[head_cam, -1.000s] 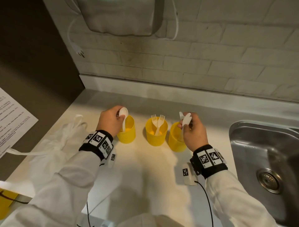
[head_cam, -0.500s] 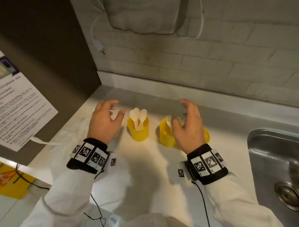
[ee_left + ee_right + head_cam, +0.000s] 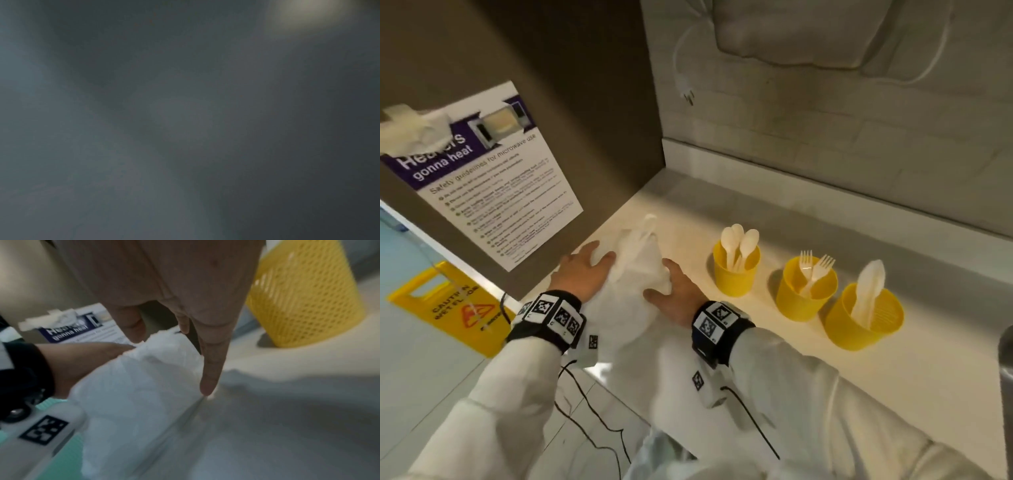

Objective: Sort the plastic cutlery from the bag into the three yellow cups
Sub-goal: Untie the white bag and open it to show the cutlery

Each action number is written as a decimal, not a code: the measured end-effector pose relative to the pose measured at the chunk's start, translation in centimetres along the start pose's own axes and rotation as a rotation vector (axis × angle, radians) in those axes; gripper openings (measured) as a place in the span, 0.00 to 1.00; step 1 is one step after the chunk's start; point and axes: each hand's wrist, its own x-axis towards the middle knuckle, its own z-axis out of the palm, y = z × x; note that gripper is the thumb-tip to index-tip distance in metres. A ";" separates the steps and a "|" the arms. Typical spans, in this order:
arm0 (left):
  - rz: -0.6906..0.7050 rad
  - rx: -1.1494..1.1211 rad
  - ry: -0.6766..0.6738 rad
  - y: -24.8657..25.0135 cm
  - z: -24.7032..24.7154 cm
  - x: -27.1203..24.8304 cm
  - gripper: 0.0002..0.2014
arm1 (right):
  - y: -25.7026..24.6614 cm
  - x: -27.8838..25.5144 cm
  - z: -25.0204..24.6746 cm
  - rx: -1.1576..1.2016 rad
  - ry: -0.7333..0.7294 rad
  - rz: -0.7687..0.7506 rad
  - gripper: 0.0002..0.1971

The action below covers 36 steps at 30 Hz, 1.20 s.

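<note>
White countertop (image 3: 774,346) fills most of the scene, running along under the pale brick wall (image 3: 859,113), with a brown cabinet side at the left carrying a taped-up microwave safety poster (image 3: 496,178). Down on the floor beyond it, a yellow wet-floor sign (image 3: 452,305).

And on the counter's left end, the white plastic bag (image 3: 633,274), a crumpled mound, with both hands on it. The left hand (image 3: 582,270) lies over its left flank, fingers spread and fairly straight, not curled round anything I can see. The right hand (image 3: 678,294) rests on the right flank; the right wrist view shows its fingers (image 3: 211,369) extended, tips down by the bag's edge, pinching nothing. The left wrist view is just dark blur, no help there.

Over to the right, well apart from the bag, the three yellow cups in a row: spoons (image 3: 739,240) in the left cup (image 3: 734,277), forks (image 3: 815,270) in the middle cup (image 3: 803,301), knives (image 3: 869,294) in the right cup (image 3: 863,325), which tilts.

Whether anything is left inside the bag, I can't tell. The risk, I'd say: that film is slippery and sits near the counter's front edge, so a loose pull could slide it off, or tip hidden cutlery onto the floor. And that leaning cup looks easy to knock over with a sleeve.
</note>
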 end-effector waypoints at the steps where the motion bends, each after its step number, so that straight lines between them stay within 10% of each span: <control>1: -0.015 -0.026 -0.035 -0.2 0.0 0.1 0.33 | 0.0 0.5 0.4 0.011 -0.022 0.030 0.44; 16: -0.027 -0.267 -0.432 -1.4 1.9 -1.6 0.42 | 2.3 -2.8 -1.7 0.353 -0.095 0.158 0.34; 31: 0.128 -0.310 -0.695 6.7 8.2 -15.4 0.17 | 11.1 -15.8 -10.8 0.178 0.155 0.067 0.28; 36: 0.241 -0.298 -0.781 8.8 9.3 -16.8 0.24 | 12.1 -18.1 -12.4 0.214 0.317 0.034 0.25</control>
